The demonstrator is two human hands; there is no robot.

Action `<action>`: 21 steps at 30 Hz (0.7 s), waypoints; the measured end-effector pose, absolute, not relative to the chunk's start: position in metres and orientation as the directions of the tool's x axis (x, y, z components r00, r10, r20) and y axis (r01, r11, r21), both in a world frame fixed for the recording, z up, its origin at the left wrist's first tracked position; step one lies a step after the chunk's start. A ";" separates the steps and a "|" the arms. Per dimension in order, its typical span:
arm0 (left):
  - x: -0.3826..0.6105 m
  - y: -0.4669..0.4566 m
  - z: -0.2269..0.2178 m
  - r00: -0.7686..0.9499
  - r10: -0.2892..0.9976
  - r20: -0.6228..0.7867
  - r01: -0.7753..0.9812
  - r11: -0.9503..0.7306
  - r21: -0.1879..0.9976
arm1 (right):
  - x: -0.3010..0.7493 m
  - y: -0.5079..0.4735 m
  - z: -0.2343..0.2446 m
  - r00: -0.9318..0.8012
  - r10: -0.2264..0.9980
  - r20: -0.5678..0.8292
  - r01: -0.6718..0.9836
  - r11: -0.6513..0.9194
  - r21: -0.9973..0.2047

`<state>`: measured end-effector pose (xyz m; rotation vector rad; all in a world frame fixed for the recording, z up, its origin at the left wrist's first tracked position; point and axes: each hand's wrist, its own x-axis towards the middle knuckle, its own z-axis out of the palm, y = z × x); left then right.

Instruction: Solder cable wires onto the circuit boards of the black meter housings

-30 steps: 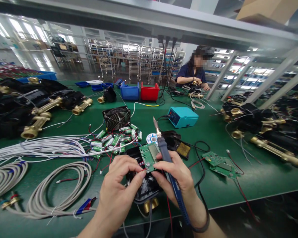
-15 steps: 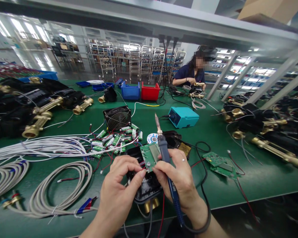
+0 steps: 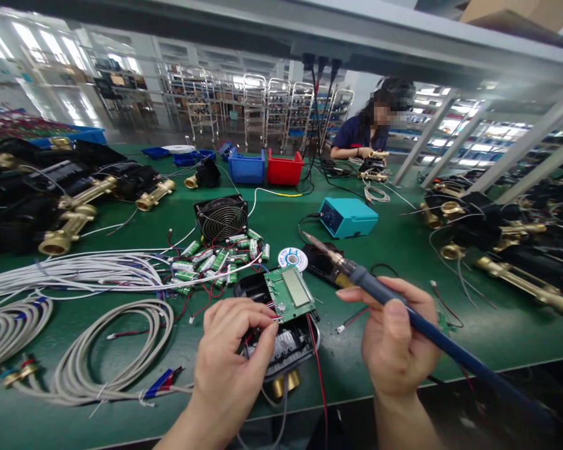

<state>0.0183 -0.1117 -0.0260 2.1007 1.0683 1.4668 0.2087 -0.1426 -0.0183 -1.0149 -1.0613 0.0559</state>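
Observation:
My left hand (image 3: pixel 237 350) pinches a thin wire at the lower left corner of a green circuit board (image 3: pixel 304 306) with a small grey screen. Fingertips hide the exact joint. Beneath the board lies an open black meter housing (image 3: pixel 286 356) with a brass fitting (image 3: pixel 285 383) at its near end. My right hand (image 3: pixel 398 344) is wrapped round a blue-handled soldering iron (image 3: pixel 385 289), its tip pointing up and left. That tip is apart from the board, in front of a black iron stand (image 3: pixel 319 264). Close behind the board sits a solder spool (image 3: pixel 288 257).
Several green batteries (image 3: pixel 220 259) lie beside a black fan (image 3: pixel 223 219). Coiled grey cable (image 3: pixel 117 312) and white cables (image 3: pixel 98 275) fill the left. A teal soldering station (image 3: pixel 349 217) stands behind the stand. Brass-fitted meters (image 3: pixel 520 275) lie right. A co-worker (image 3: pixel 356 134) sits opposite.
My right hand has moved right, off the board's edge, and the soldering iron has swung from nearly upright to a leftward slant. My left hand stays at the board's corner.

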 end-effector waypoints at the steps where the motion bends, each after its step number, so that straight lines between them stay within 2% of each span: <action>1: 0.018 -0.112 -0.026 0.174 0.751 0.638 0.375 -0.649 0.662 | 0.209 -0.141 -0.016 0.571 0.465 0.676 0.373 0.587 -0.719; 5: 0.019 -0.112 -0.027 0.169 0.745 0.645 0.387 -0.652 0.652 | 0.208 -0.140 -0.008 0.689 0.399 0.605 0.288 0.615 -0.734; 11: 0.021 -0.113 -0.028 0.163 0.746 0.646 0.399 -0.649 0.648 | 0.208 -0.139 -0.004 0.730 0.485 0.481 0.172 0.551 -0.817; 21: 0.021 -0.111 -0.027 0.161 0.729 0.665 0.405 -0.663 0.629 | 0.207 -0.135 -0.007 0.716 0.517 0.469 0.170 0.523 -0.835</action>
